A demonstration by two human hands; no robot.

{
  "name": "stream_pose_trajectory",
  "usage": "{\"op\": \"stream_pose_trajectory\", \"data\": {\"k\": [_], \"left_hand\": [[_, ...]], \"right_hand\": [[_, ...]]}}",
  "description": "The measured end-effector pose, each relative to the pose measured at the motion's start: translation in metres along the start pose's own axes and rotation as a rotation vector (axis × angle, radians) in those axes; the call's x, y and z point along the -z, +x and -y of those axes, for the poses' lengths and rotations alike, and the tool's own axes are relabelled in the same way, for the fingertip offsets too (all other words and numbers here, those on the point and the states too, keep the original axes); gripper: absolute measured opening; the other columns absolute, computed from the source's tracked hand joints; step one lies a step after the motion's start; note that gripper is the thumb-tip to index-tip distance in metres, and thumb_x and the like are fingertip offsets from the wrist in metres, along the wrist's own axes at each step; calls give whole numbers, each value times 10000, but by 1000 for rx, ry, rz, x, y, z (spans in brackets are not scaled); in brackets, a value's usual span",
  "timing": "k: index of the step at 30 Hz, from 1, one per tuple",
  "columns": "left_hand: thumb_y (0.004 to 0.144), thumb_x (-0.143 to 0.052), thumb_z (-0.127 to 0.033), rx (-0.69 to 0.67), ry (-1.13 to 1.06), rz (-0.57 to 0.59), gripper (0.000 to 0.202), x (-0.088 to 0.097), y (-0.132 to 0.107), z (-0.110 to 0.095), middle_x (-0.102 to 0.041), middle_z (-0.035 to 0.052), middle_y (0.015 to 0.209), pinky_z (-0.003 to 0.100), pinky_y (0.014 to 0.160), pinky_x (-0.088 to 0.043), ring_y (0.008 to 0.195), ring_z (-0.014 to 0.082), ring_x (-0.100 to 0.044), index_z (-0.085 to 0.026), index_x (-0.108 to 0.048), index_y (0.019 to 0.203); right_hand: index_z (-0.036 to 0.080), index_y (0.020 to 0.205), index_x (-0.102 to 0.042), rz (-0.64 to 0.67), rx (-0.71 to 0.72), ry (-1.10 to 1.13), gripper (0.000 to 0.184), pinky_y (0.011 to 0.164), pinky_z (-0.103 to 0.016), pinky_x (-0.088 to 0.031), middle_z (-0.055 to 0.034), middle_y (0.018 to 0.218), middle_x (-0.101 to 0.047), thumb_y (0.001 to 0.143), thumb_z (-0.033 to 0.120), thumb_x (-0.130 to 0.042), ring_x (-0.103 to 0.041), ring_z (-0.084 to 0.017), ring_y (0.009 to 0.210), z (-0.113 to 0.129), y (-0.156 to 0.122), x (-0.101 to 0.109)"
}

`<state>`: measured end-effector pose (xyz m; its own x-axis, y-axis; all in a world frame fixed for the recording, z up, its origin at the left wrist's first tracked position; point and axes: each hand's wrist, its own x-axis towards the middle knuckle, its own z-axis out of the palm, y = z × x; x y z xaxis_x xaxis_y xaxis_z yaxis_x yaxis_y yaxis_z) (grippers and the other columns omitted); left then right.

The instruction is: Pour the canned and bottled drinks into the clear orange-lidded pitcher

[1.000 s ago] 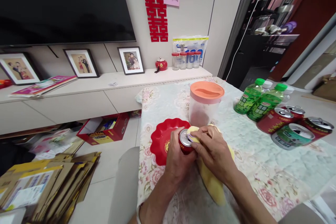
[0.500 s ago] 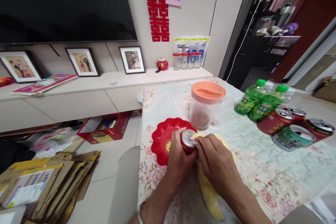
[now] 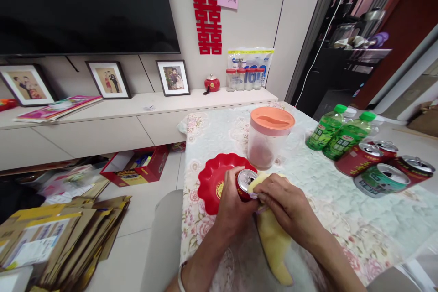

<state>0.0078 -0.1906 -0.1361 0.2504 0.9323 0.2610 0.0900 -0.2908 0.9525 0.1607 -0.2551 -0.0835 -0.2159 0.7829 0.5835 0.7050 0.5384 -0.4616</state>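
Observation:
My left hand is wrapped around a red drink can, its silver top facing up with a dark opening. In my right hand is a yellow cloth, pinched at the can's rim on the right side and hanging down over the table. Just behind and left of the can lies a red scalloped plate. Beyond both hands stands a clear plastic pitcher with an orange lid and something reddish showing through its lower part.
On the right stand green-capped bottles and several drink cans. A flowered tablecloth covers the table. Flattened cardboard and a red box lie on the floor at left. A low cabinet runs along the wall.
The yellow cloth has come up over the can's right rim, where my right fingers were at the top before. My left hand still holds the can.

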Motion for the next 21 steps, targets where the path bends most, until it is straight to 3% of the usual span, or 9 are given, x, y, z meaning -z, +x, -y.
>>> {"op": "stream_pose_trajectory", "data": {"k": [5, 12, 21], "left_hand": [[690, -786, -177, -47, 45, 21, 581, 0, 0, -3, -662, 93, 1166, 452, 913, -546, 1068, 297, -670, -211, -542, 1216], [710, -796, -201, -94, 80, 32, 579, -1, 0, 0, -662, 99, 1174, 462, 924, -552, 1086, 300, -674, -222, -532, 1225], [685, -800, -175, -44, 53, -15, 591, -3, -4, -4, -656, 89, 1187, 455, 958, -540, 1105, 296, -666, -228, -552, 1219]], "right_hand": [[202, 1141, -670, -87, 42, -264, 197, 750, -317, -425, -27, 888, -643, 1035, 89, -548, -582, -164, 793, -3, -5, -2], [175, 1120, -704, -139, 14, -452, 201, 734, -320, -416, -53, 889, -628, 1030, 104, -539, -541, -175, 756, -6, -6, -12], [206, 903, -619, -45, -134, -312, 179, 740, -354, -465, -68, 896, -655, 1044, 156, -521, -618, -212, 800, 10, -7, -6]]}}
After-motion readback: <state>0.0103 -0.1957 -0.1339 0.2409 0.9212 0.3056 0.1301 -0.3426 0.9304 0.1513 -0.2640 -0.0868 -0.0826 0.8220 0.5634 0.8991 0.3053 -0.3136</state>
